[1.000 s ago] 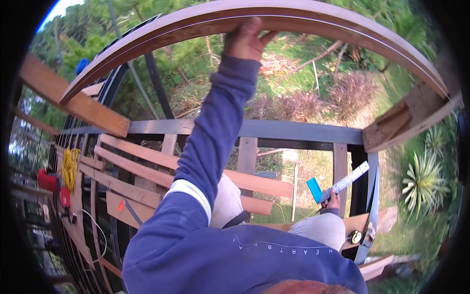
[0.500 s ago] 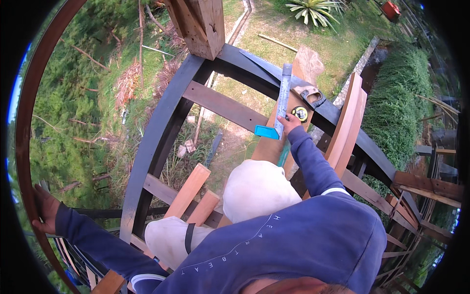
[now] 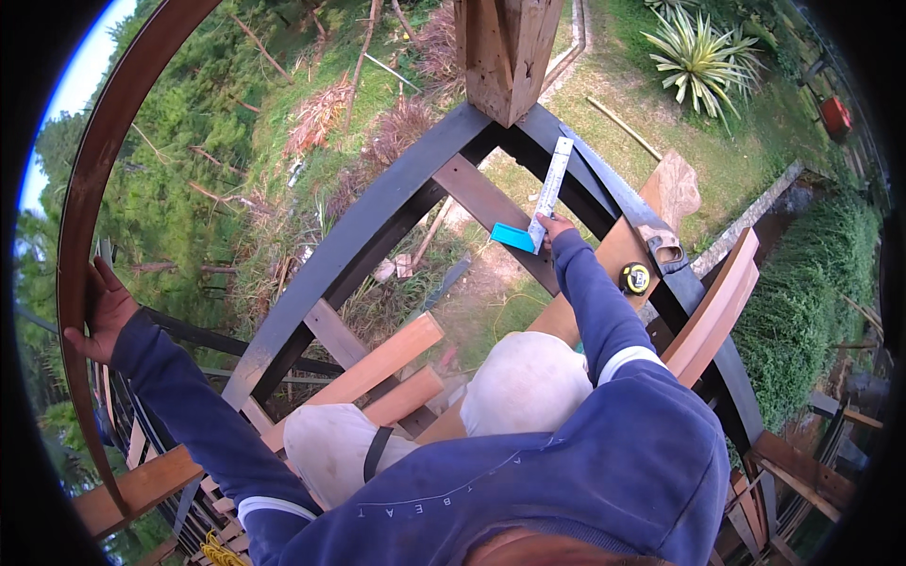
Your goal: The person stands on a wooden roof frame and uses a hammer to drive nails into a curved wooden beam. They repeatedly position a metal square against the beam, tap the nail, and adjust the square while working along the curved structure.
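My right hand (image 3: 557,227) is closed on a try square (image 3: 552,187), near where its steel blade meets the turquoise stock. The square is held over a brown cross-member (image 3: 491,203) of the dark frame, its blade pointing away from me. Out to the far left, my left hand (image 3: 106,311) rests against a curved brown rail (image 3: 73,222), fingers spread. Right of my right forearm, a black and yellow tape measure (image 3: 634,277) sits on a wooden board (image 3: 612,247). Beside it, a handsaw (image 3: 661,244) lies along the dark beam.
Dark curved beams (image 3: 354,222) meet at a wooden post (image 3: 510,66) ahead. Through the frame's gaps, grassy ground (image 3: 505,316) shows well below. Reddish planks (image 3: 719,307) lie at the right, and more timber pieces (image 3: 387,363) sit beside my knees.
My right hand has brought the square leftward, away from the board and tape measure, toward the cross-member. My left hand stays at the rail. The whole view has shifted.
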